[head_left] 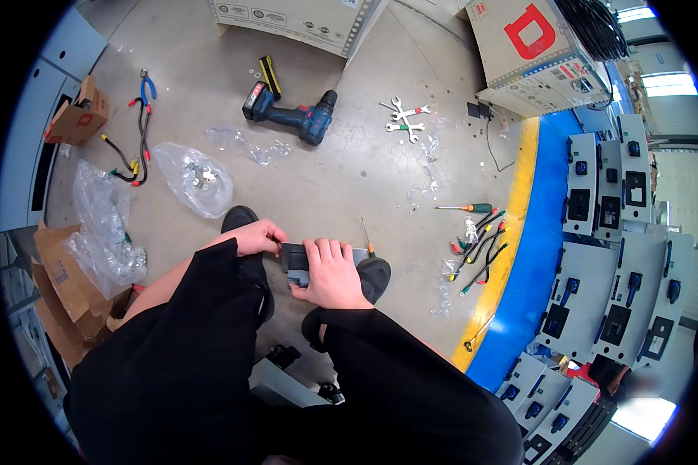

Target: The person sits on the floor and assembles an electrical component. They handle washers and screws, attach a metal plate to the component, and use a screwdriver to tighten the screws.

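I see both hands closed on a flat grey metal panel part (298,260) held above the knees: left hand (257,236) grips its left end, right hand (329,273) covers its middle. On the concrete floor (349,170) ahead lie a blue cordless drill (291,115), silver spanners (405,118), a clear plastic bag (194,180) and coloured-handled screwdrivers (479,236). A cardboard box with a red mark (531,46) stands upper right, near a yellow-and-blue floor stripe (523,256).

You stand in a workshop or factory hall: a bare concrete floor (341,178) with a cordless drill (291,115), wrenches (403,118) and screwdrivers (481,236) scattered about, large cardboard boxes (531,50) at the far side, and grey switch panels (605,256) stacked to your right beyond a yellow-and-blue floor stripe (520,225).
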`<state>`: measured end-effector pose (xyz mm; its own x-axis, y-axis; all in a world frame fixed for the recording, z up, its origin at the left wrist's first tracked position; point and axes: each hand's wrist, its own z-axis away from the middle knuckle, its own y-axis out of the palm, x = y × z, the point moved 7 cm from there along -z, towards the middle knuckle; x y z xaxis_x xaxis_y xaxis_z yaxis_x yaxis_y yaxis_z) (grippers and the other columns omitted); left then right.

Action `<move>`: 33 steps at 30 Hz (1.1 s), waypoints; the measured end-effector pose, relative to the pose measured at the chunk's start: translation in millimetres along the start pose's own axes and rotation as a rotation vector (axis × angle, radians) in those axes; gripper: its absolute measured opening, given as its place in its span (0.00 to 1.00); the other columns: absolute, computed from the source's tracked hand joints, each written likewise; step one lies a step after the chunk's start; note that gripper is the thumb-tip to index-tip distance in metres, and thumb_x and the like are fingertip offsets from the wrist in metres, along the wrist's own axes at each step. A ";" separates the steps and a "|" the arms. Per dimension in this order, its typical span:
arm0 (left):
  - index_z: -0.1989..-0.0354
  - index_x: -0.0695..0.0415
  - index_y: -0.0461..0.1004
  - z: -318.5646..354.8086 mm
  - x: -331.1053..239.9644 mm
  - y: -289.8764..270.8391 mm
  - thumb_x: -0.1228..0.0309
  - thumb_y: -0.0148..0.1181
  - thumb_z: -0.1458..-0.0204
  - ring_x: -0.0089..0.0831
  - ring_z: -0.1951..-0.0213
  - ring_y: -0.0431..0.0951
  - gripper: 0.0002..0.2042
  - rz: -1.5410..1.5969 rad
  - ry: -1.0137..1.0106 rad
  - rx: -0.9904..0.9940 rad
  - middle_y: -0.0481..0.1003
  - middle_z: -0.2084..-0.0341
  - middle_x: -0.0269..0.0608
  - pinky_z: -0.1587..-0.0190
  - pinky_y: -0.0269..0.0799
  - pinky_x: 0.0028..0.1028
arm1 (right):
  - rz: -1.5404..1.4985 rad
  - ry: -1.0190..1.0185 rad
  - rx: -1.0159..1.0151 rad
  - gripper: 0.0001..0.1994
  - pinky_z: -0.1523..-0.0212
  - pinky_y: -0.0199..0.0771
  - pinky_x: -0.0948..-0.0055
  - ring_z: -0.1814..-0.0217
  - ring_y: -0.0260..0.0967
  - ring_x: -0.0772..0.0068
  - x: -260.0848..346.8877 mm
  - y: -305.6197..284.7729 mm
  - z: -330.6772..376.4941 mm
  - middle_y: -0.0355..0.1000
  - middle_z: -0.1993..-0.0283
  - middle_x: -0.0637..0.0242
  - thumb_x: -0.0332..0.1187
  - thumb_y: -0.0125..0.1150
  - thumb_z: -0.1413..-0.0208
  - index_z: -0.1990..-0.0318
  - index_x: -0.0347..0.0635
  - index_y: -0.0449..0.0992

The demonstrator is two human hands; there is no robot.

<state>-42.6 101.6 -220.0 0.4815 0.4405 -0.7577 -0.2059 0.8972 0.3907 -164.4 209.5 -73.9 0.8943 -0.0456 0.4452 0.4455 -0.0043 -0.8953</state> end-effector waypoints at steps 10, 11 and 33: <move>0.44 0.64 0.75 31.1 -5.7 31.6 0.83 0.61 0.53 0.24 0.55 0.73 0.23 -0.096 0.165 -0.077 0.72 0.56 0.34 0.49 0.71 0.25 | 0.021 -0.048 0.007 0.36 0.44 0.66 0.56 0.48 0.69 0.55 2.9 4.2 7.4 0.69 0.54 0.58 0.46 0.77 0.63 0.46 0.38 0.71; 0.45 0.64 0.75 31.7 -10.4 33.9 0.82 0.62 0.53 0.25 0.55 0.74 0.23 -0.143 0.179 -0.112 0.72 0.56 0.35 0.49 0.71 0.26 | 0.023 -0.056 -0.009 0.35 0.45 0.66 0.57 0.49 0.69 0.55 3.8 4.4 8.1 0.69 0.55 0.58 0.45 0.77 0.63 0.47 0.38 0.72; 0.52 0.63 0.79 -3.9 -34.2 10.2 0.69 0.59 0.34 0.19 0.57 0.74 0.10 -0.013 0.159 -0.451 0.79 0.62 0.30 0.49 0.70 0.25 | 0.085 0.008 0.008 0.32 0.48 0.65 0.61 0.49 0.68 0.59 -20.1 -1.8 -36.5 0.69 0.56 0.60 0.46 0.79 0.65 0.54 0.39 0.74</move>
<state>-64.5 95.8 -192.1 0.3576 0.3972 -0.8452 -0.5668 0.8116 0.1416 -184.7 174.0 -81.8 0.9284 -0.0533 0.3677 0.3686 0.0083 -0.9296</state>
